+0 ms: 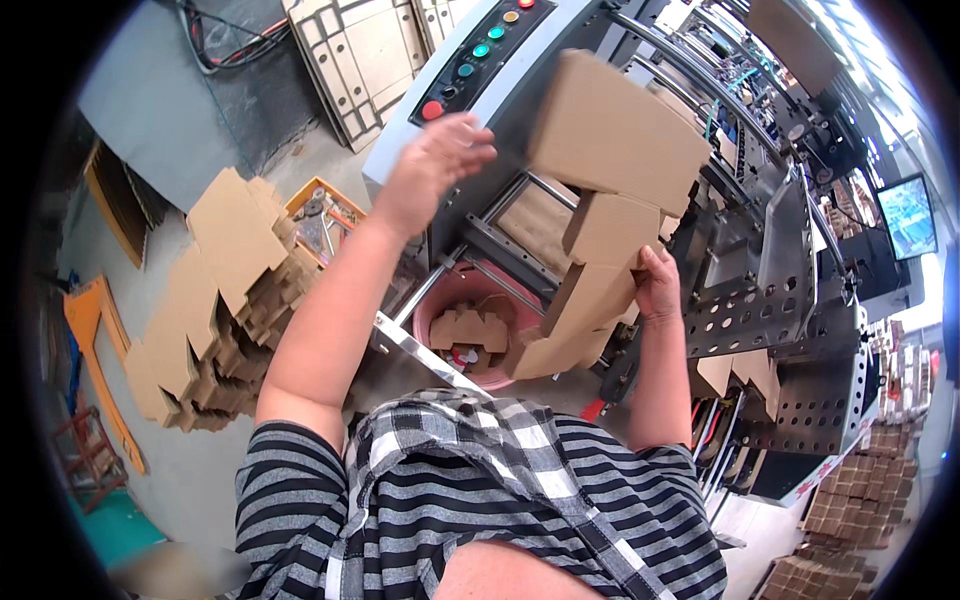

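One cardboard blank [613, 232] is gripped by the right hand [658, 285]; the left hand [438, 165] is held, fingers loosely extended, near one red button [432, 110].

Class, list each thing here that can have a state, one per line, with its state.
Left hand: raised, open, blurred
Right hand: closed on the blank's edge
Brown die-cut cardboard blank: held, partly bent along its creases
Round pink bin: open-topped, cardboard pieces inside
Flat brown cardboard stack: piled unevenly
Yellow rectangular tray: open, holding small items
Rectangular black-framed monitor: on
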`<state>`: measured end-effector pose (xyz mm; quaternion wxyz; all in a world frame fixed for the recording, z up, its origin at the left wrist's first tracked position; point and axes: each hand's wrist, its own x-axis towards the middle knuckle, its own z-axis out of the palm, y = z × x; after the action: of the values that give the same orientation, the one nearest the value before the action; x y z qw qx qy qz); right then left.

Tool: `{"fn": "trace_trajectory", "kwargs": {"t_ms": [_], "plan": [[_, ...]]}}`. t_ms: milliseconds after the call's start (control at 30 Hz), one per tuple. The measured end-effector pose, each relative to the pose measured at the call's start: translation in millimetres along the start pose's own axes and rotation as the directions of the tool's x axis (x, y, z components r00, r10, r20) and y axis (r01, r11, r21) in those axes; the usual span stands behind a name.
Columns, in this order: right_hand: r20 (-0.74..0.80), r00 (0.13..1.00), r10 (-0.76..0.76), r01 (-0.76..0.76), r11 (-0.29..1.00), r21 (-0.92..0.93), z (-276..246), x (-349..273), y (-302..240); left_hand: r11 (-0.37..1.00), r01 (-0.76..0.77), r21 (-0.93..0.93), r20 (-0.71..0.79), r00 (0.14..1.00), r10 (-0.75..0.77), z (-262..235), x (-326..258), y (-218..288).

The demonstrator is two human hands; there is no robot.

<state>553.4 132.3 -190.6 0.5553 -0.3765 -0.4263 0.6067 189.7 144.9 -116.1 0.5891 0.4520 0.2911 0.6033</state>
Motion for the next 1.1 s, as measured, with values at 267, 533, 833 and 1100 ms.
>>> {"fn": "trace_trajectory", "kwargs": {"t_ms": [267, 533, 833, 1100], "plan": [[0.193, 0.980, 0.055, 0.035, 0.901, -0.433, 34.3, -5.3, -71.8, 0.983, 0.104, 0.154, 0.049, 0.992, -0.113, 9.3, -14.9, 35.0], [0.190, 0.962, 0.199, 0.000, 0.691, -0.723, 41.2, -11.9, -107.9, 0.830, 0.372, 0.416, 0.287, 0.812, -0.508, 0.7, -28.0, 59.1], [0.240, 0.949, 0.204, 0.205, 0.180, -0.962, 90.5, -1.8, -143.2, 0.960, 0.167, 0.224, 0.051, 0.982, -0.182, 11.0, -47.7, -27.5], [0.505, 0.447, -0.738, 0.555, -0.213, -0.804, 119.9, -50.0, -148.4, 0.995, 0.010, 0.100, -0.011, 1.000, -0.009, 12.1, -43.8, -18.9]]}}
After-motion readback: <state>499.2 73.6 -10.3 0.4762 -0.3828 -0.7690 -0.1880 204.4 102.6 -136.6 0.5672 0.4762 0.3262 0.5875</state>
